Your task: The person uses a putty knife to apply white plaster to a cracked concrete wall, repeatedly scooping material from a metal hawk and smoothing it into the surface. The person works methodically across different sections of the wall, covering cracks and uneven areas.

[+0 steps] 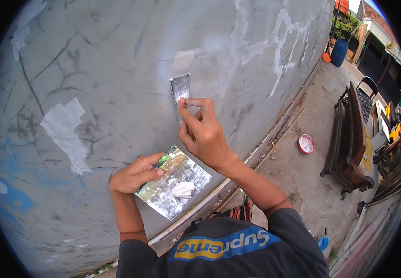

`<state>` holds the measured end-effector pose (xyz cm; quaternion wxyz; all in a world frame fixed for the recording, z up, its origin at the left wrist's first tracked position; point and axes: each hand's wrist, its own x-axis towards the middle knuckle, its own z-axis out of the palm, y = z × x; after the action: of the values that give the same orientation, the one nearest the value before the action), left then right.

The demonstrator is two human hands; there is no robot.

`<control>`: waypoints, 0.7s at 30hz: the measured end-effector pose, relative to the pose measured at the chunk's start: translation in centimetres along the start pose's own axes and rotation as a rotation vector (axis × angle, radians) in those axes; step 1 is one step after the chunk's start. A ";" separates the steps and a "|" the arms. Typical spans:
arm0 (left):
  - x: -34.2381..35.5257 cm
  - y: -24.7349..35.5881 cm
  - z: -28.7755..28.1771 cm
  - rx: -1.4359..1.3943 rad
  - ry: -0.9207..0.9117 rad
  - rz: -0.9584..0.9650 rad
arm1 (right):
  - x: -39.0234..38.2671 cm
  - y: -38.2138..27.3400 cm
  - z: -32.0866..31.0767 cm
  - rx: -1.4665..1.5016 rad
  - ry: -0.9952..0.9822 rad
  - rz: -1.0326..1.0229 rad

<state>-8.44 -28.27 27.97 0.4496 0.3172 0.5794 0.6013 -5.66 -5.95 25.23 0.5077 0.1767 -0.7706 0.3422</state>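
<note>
My right hand (202,132) pinches a putty knife (180,86) with a flat metal blade. The blade lies against the grey wall (131,102), just below a fresh pale patch of filler (183,61). Lower down, my left hand (135,175) grips the edge of a square, paint-stained board (175,171), thumb on top. A lump of white putty (183,189) rests on the board's lower right part. The putty knife's lower end is partly hidden by my right fingers.
White filler patches (66,129) and dark cracks mark the wall. A red bowl of white paste (306,143) stands on the concrete ground at the right. Beyond it are a dark wooden bench (351,139), a blue barrel (339,52) and piled boards. A pipe (200,204) runs along the wall's foot.
</note>
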 end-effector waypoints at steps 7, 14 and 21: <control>-0.4 -0.2 -0.5 0.064 -0.003 0.024 | 5.0 -1.5 -6.1 0.014 0.036 0.015; 0.1 -0.2 -0.3 0.013 -0.020 0.034 | 3.3 -2.0 -4.4 -0.013 -0.053 0.060; -0.3 -0.7 -0.5 0.002 -0.020 0.036 | 4.0 -2.4 -6.6 0.012 -0.105 0.044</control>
<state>-8.66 -28.77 27.31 0.4442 0.3338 0.5697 0.6056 -1.43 -2.68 31.32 0.4577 0.1807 -0.7979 0.3482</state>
